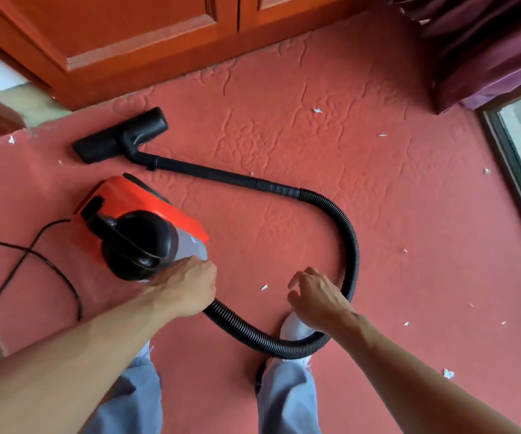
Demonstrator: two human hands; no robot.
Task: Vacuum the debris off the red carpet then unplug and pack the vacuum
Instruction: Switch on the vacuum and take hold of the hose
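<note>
At the far left the black power cord (pixel 27 255) trailed off the frame's edge, its plug out of sight. The red vacuum (pixel 140 211) sat on the red carpet (pixel 284 126), with its floor head (pixel 118 136) and wand (pixel 209 172) lying flat beyond it. The left hand (pixel 187 289) lay over the end of the hose (pixel 348 239) where it met the vacuum, fingers curled down, apparently gripping it. The right hand (pixel 315 296) hovered above the hose loop, fingers loosely spread, holding nothing. White scraps of debris (pixel 264 287) dotted the carpet, most of them toward the right. By that showing, the vacuuming was hardly started, and unplugging and packing were both left to do.
</note>
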